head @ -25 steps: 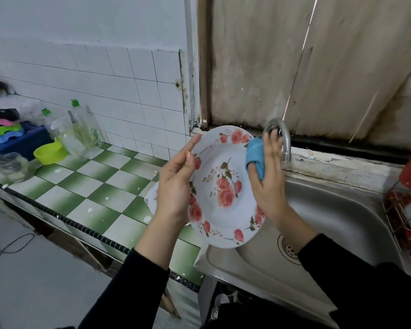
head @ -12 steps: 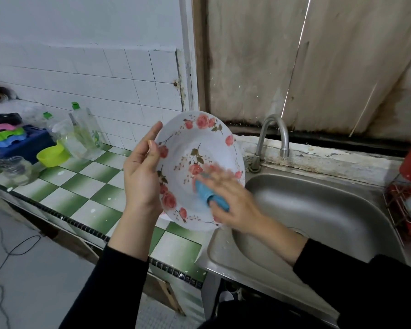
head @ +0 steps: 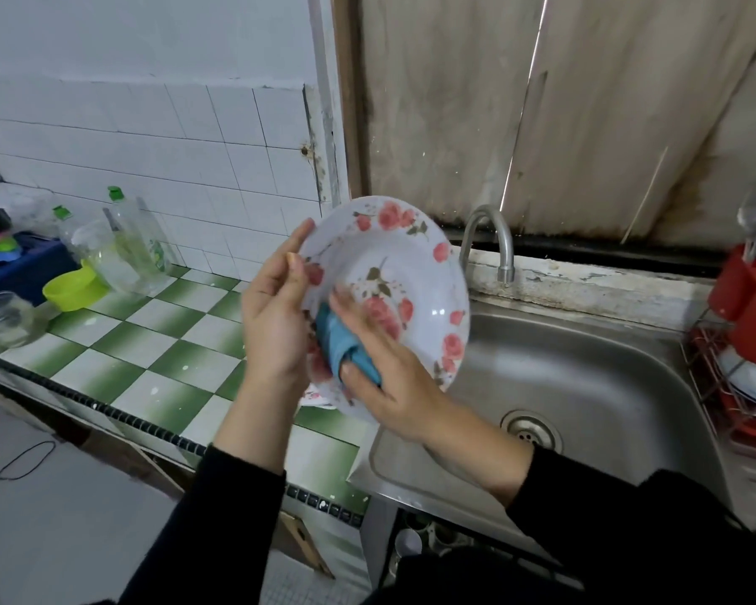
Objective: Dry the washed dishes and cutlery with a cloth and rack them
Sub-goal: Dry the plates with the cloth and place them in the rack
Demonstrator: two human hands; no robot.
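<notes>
A white plate with pink roses (head: pixel 404 272) is held up on edge over the join of counter and sink, its face toward me. My left hand (head: pixel 276 316) grips its left rim, thumb on the front. My right hand (head: pixel 380 377) presses a blue cloth (head: pixel 339 342) against the lower left of the plate's face, the thumb tucked into the cloth. Another floral plate (head: pixel 317 397) lies on the counter just below, mostly hidden. The red wire rack (head: pixel 725 386) stands at the right edge with a white dish in it.
A steel sink (head: pixel 585 386) with a curved tap (head: pixel 494 238) lies right of the green-checked counter (head: pixel 149 355). A red cutlery holder (head: pixel 751 299) sits on the rack. Bottles (head: pixel 136 242), a green bowl (head: pixel 73 290), a glass jar (head: pixel 1 320) and a blue box (head: pixel 23 264) stand at far left.
The cloth swept from the plate's upper right rim down across its face to the lower left. The plate shifted left, then back toward the tap.
</notes>
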